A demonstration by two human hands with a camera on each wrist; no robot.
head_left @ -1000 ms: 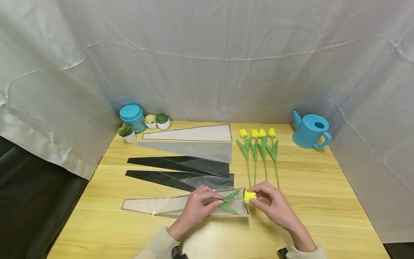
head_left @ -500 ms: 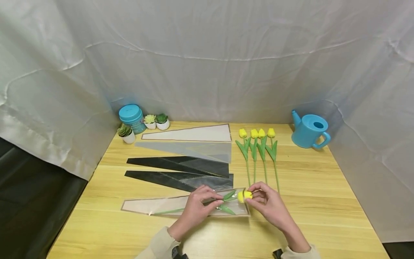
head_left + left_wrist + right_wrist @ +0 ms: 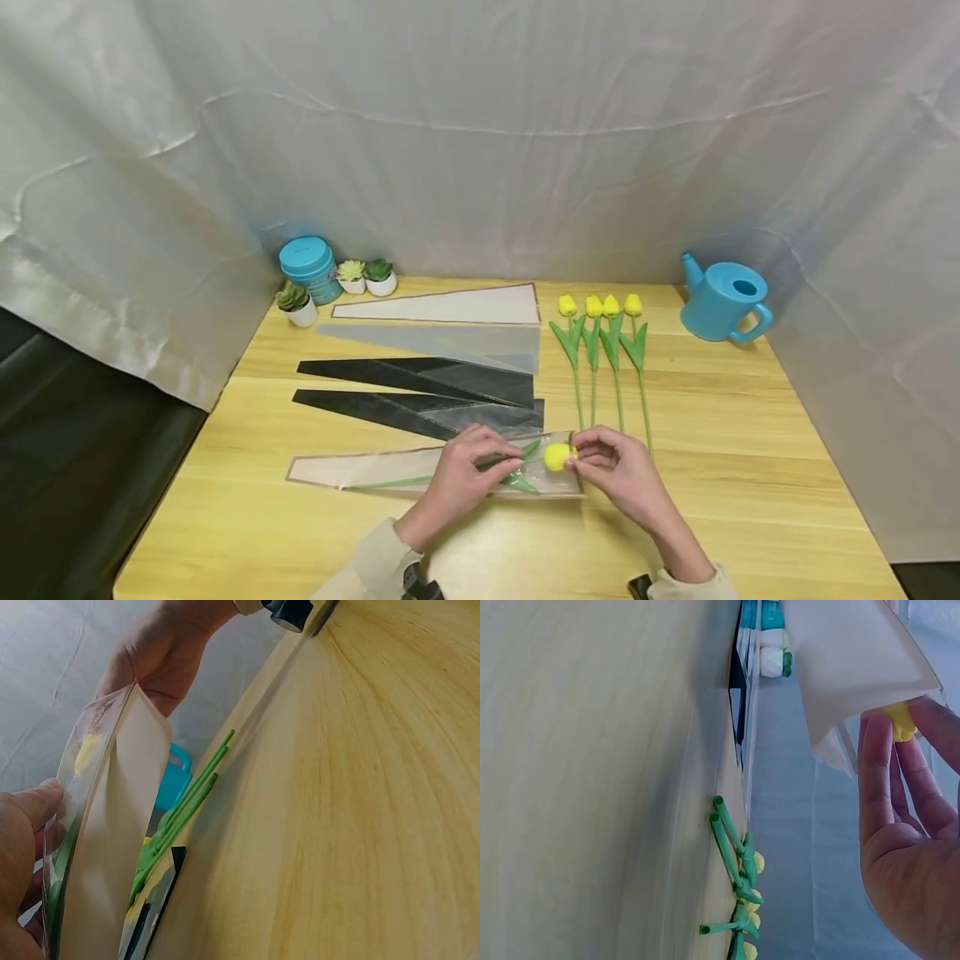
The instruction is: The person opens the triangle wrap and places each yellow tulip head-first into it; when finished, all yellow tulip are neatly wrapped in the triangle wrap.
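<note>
A yellow artificial tulip [image 3: 557, 457] lies inside a tapered flower sleeve [image 3: 322, 469], clear on one face and pale pink on the other. Its bloom is just within the wide mouth, and its green stem runs toward the narrow end. My left hand [image 3: 471, 468] pinches the sleeve about its middle, around the tulip's leaves. At the mouth, my right hand [image 3: 624, 477] holds the bloom between thumb and fingers. In the right wrist view the yellow petals [image 3: 904, 729] show between those fingertips. The left wrist view has the sleeve [image 3: 124, 795] raised off the table.
Several yellow tulips [image 3: 592, 346] lie side by side behind my right hand. Flat sleeves are laid out behind: white [image 3: 457, 307], grey [image 3: 420, 337] and black [image 3: 360, 369]. A blue watering can [image 3: 720, 304] stands back right; a blue tin [image 3: 309, 265] and small potted succulents [image 3: 381, 279] stand back left.
The bloom has moved left, from outside the sleeve's mouth to inside it, the right hand following it slightly. The left hand keeps its grip in nearly the same place.
</note>
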